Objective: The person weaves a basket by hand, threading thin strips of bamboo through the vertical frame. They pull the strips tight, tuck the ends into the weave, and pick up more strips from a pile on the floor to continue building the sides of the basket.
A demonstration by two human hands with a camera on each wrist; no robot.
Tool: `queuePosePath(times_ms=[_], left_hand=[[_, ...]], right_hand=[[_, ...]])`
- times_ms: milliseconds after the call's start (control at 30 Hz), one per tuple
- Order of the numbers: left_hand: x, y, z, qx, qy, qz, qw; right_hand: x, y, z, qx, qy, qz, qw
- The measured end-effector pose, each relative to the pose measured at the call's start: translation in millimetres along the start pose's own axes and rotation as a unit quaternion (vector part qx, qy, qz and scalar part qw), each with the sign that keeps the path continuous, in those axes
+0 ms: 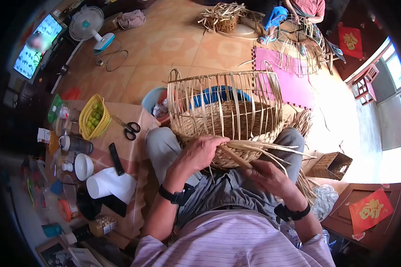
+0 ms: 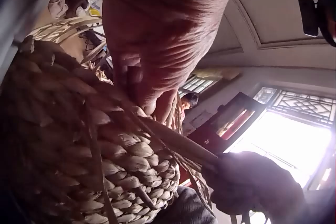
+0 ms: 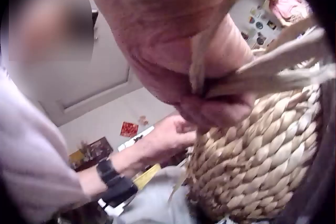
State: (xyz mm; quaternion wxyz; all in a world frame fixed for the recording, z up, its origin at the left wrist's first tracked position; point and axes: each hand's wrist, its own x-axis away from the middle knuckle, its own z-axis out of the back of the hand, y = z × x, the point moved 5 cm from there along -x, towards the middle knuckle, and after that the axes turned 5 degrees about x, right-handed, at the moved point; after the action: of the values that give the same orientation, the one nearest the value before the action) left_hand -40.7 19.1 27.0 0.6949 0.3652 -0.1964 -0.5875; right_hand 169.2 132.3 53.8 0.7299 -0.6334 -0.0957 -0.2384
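Observation:
A half-woven basket [image 1: 225, 118] of braided plant fibre, with bare upright stakes, lies tilted between the person's knees. At its near woven edge the left hand [image 1: 198, 155] pinches dried fibre strands [image 1: 258, 145] against the weave. The right hand [image 1: 271, 177] grips a flat strand [image 1: 235, 158] that runs taut from the basket toward it. In the left wrist view the left fingers [image 2: 149, 103] curl down at the thick braided wall [image 2: 118, 166]. Strands pass through the curled right hand [image 3: 210, 98] in the right wrist view, and loose ends fan out past it.
On the left, a low table [image 1: 138, 120] bears scissors [image 1: 130, 130], a yellow fruit basket [image 1: 95, 118], a remote [image 1: 116, 159] and a white roll [image 1: 104, 183]. A small woven box [image 1: 330, 165] stands at right. Farther off, another person [image 1: 308, 10] sits by a wire frame [image 1: 300, 49].

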Motion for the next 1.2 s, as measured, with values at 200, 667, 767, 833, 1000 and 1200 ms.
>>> queuePosePath(times_ms=[200,667,767,833,1000,1200], left_hand=[[8,15,-9,-0.039,0.091,-0.001,0.995],[8,-8,-34,-0.005,0.217,0.053,0.975],[10,-10,-35,0.017,0.198,0.070,0.978],[7,-3,-33,-0.024,0.225,0.023,0.974],[3,0,-43,-0.122,0.162,0.084,0.976],[7,18,-68,-0.228,0.156,0.110,0.955]], right_hand=[[22,-29,-12,-0.460,-0.095,-0.057,0.881],[-33,-10,13,-0.007,0.130,0.094,0.987],[-69,-30,1,-0.060,0.145,0.121,0.980],[-101,-10,9,-0.144,0.152,0.121,0.970],[-109,-20,42,-0.227,0.224,0.128,0.939],[-122,-40,27,-0.054,0.177,0.222,0.957]])
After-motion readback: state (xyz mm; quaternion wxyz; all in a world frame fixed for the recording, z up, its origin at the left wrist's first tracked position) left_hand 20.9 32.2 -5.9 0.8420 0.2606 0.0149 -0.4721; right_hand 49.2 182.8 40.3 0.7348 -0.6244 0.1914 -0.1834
